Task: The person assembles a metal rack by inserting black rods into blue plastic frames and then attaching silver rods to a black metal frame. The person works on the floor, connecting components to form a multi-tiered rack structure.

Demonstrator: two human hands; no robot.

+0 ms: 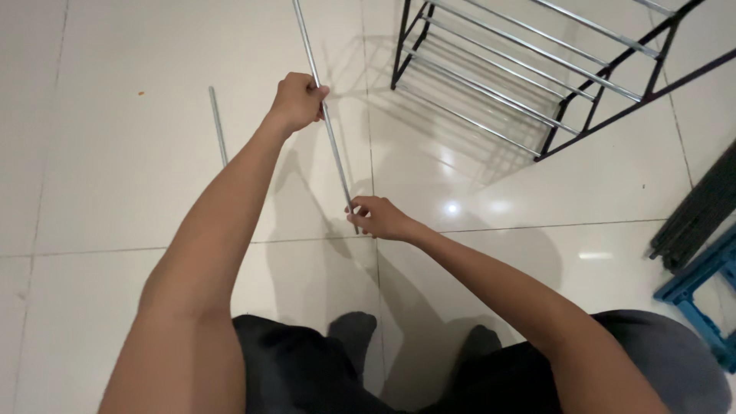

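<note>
A long thin silver metal rod (335,153) runs from the top of the view down toward me, held above the white tiled floor. My left hand (297,100) is closed around its middle part. My right hand (379,218) pinches its near end between fingertips. A second silver rod (218,126) lies on the floor to the left of my left forearm.
A black-framed rack (552,130) with several silver crossbars stands on the floor at the upper right. Dark bars (701,215) lie at the right edge, with a blue plastic stool (701,295) below them. My legs in dark clothing fill the bottom.
</note>
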